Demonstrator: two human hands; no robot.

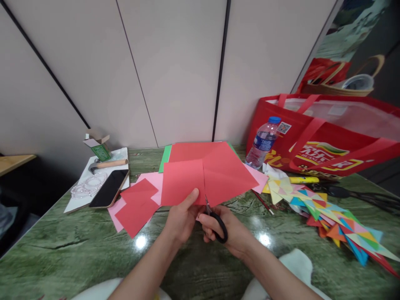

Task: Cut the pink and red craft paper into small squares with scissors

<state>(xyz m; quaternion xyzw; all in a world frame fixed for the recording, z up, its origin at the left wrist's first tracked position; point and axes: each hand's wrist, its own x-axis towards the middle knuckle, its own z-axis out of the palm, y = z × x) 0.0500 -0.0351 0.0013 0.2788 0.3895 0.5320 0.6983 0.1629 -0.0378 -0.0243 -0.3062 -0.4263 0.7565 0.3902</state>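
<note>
My left hand (184,216) grips the lower edge of a red paper sheet (183,181), thumb on top. In my right hand (226,229) is a pair of scissors (217,216) with black handles, fingers closed round them. The blades sit at the lower end of a long slit that splits the sheet into a left piece and a right piece (228,179). Behind it lies a stack of red paper (200,151) with a green sheet (165,157) showing at its edge. Cut red pieces (137,208) rest on pink paper (151,181) to the left.
A phone (110,188), hammer (109,164), beads (89,185) and small green box (100,151) are at the left. To the right stand a water bottle (262,146) and a red bag (312,137), with folded colourful paper pieces (337,221) in front. A wall rises behind the table.
</note>
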